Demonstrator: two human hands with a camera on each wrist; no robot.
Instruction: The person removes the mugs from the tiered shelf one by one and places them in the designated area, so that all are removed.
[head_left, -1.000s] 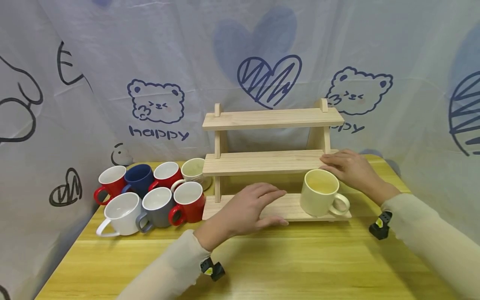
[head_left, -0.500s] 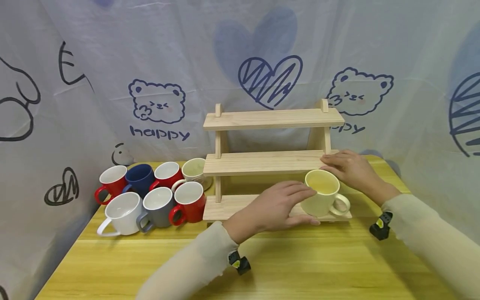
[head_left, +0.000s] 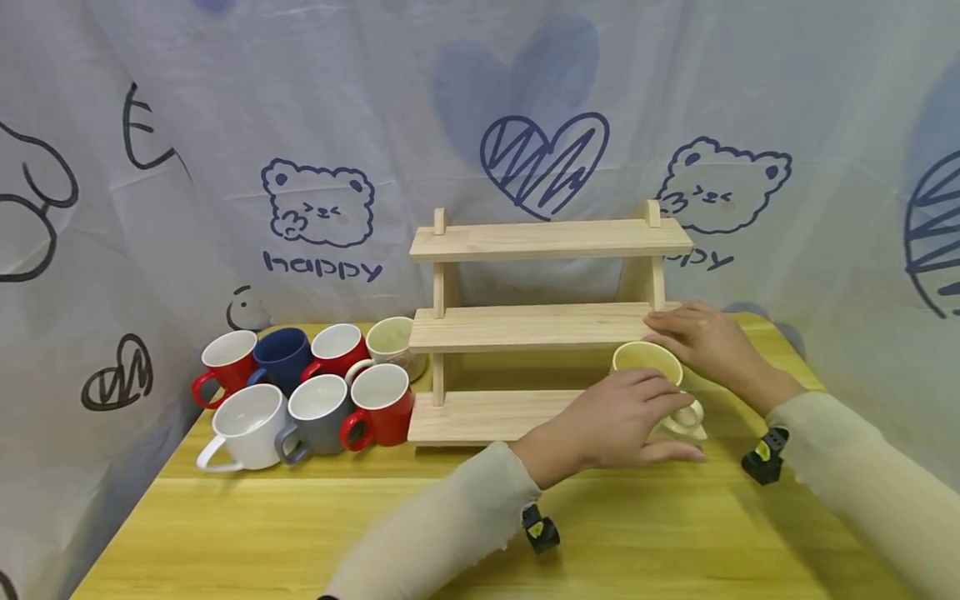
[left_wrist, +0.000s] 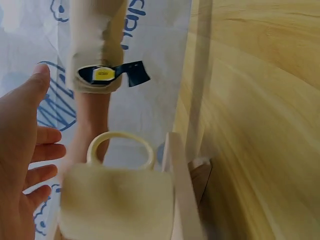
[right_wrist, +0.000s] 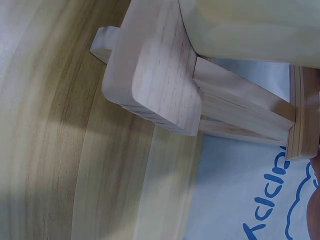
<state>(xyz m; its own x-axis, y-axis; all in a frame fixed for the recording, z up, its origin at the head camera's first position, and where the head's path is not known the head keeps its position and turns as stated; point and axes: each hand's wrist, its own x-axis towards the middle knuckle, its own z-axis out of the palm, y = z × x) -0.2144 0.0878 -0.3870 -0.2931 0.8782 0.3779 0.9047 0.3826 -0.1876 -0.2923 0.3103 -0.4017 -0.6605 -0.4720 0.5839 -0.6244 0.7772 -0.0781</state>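
A pale yellow mug (head_left: 647, 358) stands upright on the right end of the bottom step of a three-tier wooden shelf (head_left: 495, 421). Across the front of it reaches my left hand (head_left: 626, 421), fingers extended, hiding much of its body in the head view. The left wrist view has the mug (left_wrist: 117, 200) with its looped handle beside my left hand (left_wrist: 22, 160), whose fingers are spread apart from it. My right hand (head_left: 708, 346) grips the right end of the middle step, just behind the mug. Only a bit of that hand shows in the right wrist view.
Several mugs stand grouped left of the shelf, among them a blue mug (head_left: 282, 358), a white mug (head_left: 247, 425), a grey mug (head_left: 321, 417) and a red mug (head_left: 382, 408). A cream mug (head_left: 393, 346) sits close against the shelf's left side. Behind hangs a printed curtain (head_left: 322, 100).
My left hand has moved right, from over the middle of the bottom step to in front of the yellow mug. The right hand stays at the middle step's end.
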